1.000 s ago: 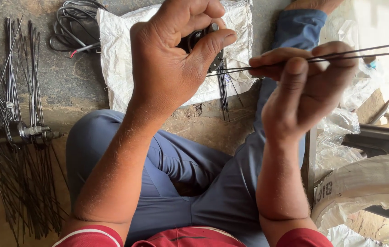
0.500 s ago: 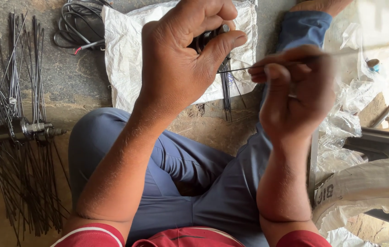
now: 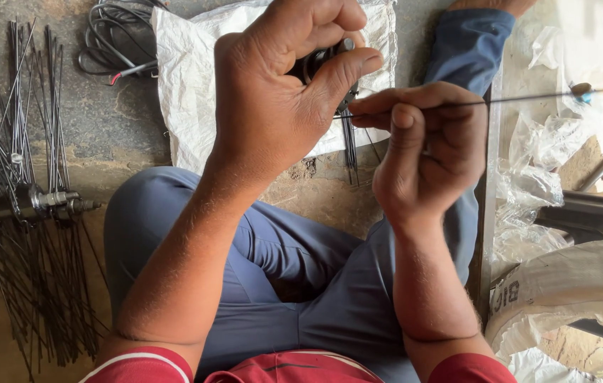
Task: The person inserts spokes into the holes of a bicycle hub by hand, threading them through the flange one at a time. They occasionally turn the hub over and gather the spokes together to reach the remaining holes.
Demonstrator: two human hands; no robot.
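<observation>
Thin metal spoke (image 3: 528, 98) pinched in right hand (image 3: 429, 152), left hand (image 3: 280, 92) gripping probably a hub (image 3: 319, 60)

Red white-trimmed short sleeves (image 3: 147, 365), blue trousers (image 3: 301, 284)

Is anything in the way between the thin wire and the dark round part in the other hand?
Nothing visible blocks it. The right hand pinches the thin wire, whose end already reaches the dark round part gripped by the left hand. Whether the tip is inside is hidden by the left thumb.
</observation>
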